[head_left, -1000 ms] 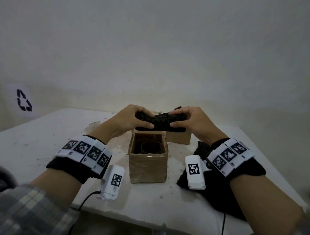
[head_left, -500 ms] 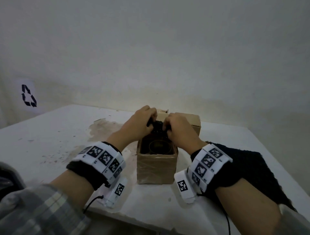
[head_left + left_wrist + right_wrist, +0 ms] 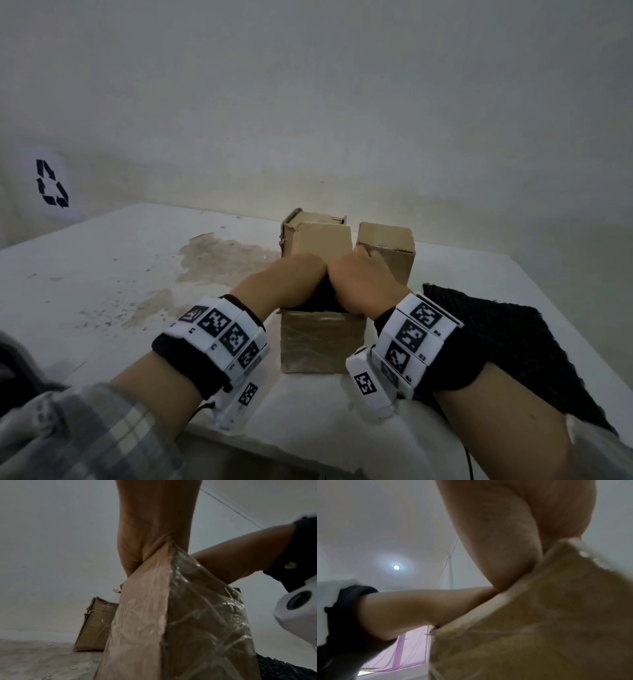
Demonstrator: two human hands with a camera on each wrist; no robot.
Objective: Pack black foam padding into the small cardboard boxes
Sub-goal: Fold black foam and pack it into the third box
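- Left hand (image 3: 297,278) & right hand (image 3: 359,281) plunged side by side into taped box (image 3: 320,346) on table (image 3: 102,274); finger state can't be told.
- Black foam (image 3: 323,297) glimpsed btwn wrists, inside box top.
- More foam sheet (image 3: 507,339) laid at right.

From my remote feed: a stained white table (image 3: 102,274), a recycling symbol (image 3: 52,183) on the wall, a ceiling light (image 3: 396,566) glowing overhead.

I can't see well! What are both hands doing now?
Left hand: fingers hidden inside the box, cannot tell.
Right hand: fingers hidden too, cannot tell.
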